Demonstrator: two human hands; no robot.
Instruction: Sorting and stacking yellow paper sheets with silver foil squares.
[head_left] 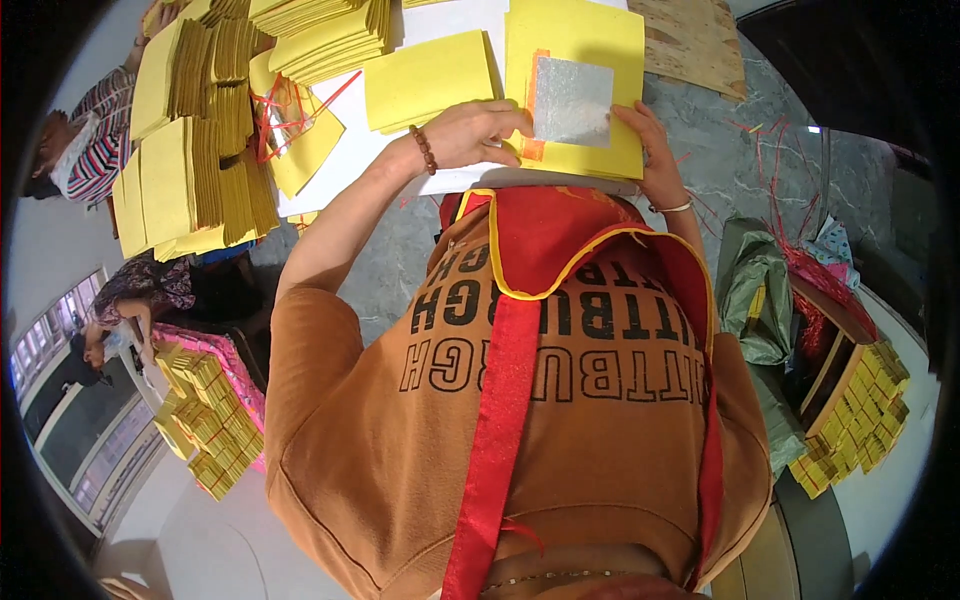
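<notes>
A yellow paper sheet (560, 30) lies at the table's near edge, perhaps on top of a stack. It bears a silver foil square (575, 100) with an orange strip (534, 140) along its left side. My left hand (475, 135), with a brown bead bracelet at the wrist, has its fingers curled and pinching at the sheet's left edge by the orange strip. At the right edge, my right hand (655, 160) grips the sheet, its fingertips over the border beside the foil. A smaller pile of yellow paper (430, 80) lies just left of the sheet.
Tall stacks of folded yellow paper (165, 180) crowd the white table's (335, 170) left side, near red ties (275, 115). A wooden board (695, 45) lies at the far right. Two people sit at left. Yellow bundles (860, 410) and a green bag (755, 290) stand at right.
</notes>
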